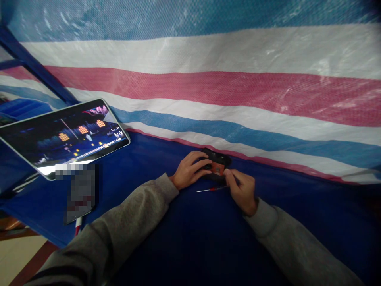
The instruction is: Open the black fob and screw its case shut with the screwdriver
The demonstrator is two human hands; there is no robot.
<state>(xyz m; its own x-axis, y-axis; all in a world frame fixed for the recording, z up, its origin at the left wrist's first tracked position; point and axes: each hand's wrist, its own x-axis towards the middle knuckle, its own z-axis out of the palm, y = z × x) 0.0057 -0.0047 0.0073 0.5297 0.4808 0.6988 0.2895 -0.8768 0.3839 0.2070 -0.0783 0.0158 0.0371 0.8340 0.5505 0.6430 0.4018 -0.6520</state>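
A small black device (228,160) with an orange inner part (218,169) lies on the blue cloth near its far edge. My left hand (190,171) grips it from the left, fingers bent over its top and side. At the right edge of the orange part, my right hand (242,188) is closed in a pinch; what sits between the fingertips is hidden. A thin screwdriver (212,190) with a metal shaft and red collar points left just below the device. Its handle end runs toward my right hand, and I cannot tell whether the hand touches it.
A tablet (86,135) playing a video leans at the left. Before it lies a blurred-out phone-like object (81,194) with a white and red cable plug (78,223). A striped plastic sheet (208,83) hangs behind the blue-covered surface (178,242).
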